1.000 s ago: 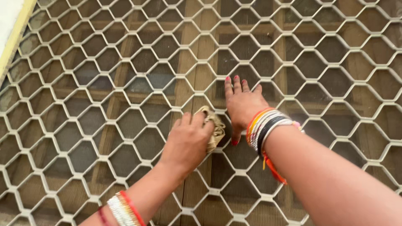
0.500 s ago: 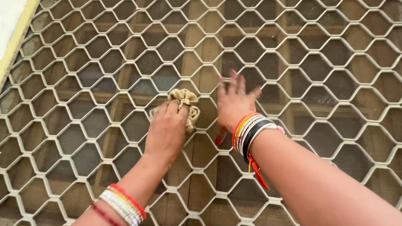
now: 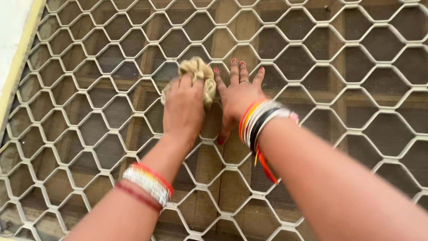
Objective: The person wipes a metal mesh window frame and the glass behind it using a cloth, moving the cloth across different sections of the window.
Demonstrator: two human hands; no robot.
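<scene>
Against the honeycomb grille [image 3: 312, 58], near its upper middle, the left hand [image 3: 183, 111] is closed over a bunched tan cloth [image 3: 198, 73], pressing it onto the white metal bars; the cloth bulges out above the knuckles and past the fingers on the right. Just beside it, the right hand [image 3: 238, 96] lies open and flat on the same grille, fingers spread and pointing up, thumb angled down, its forefinger close by the cloth. Stacked bangles [image 3: 261, 122] ring the right wrist, and a narrower set [image 3: 147, 183] rings the left. Behind the bars sits a dark fine mesh [image 3: 374, 31], with wooden slats dimly visible through it. A pale yellow frame edge [image 3: 20, 67] runs down the far left.
</scene>
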